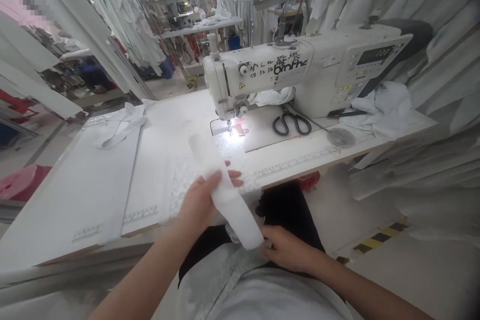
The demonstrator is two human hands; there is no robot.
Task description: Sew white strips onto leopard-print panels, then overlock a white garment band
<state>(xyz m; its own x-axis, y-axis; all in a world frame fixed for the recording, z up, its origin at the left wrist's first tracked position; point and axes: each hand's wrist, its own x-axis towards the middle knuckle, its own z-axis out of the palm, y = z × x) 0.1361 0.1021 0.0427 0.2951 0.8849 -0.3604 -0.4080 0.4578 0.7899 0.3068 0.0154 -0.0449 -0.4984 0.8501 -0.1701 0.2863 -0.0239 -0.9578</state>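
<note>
A long white fabric strip (238, 212) stretches between my two hands, over the front edge of the sewing table. My left hand (204, 192) grips its middle, thumb on top and fingers underneath. Close to my lap, my right hand (283, 247) pinches the strip's lower end. The upper end of the strip lies toward the needle area of the white sewing machine (258, 67), whose lamp lights the presser foot (229, 127). Under my left hand lies pale patterned fabric (182, 172), partly hidden by the strip and hand.
Black-handled scissors (291, 124) rest under the machine arm, with a round metal disc (341, 137) to their right. Crumpled white cloth (386, 107) sits at the right end. More white pieces (125, 122) lie on the left of the table. Hanging garments (442, 85) crowd the right side.
</note>
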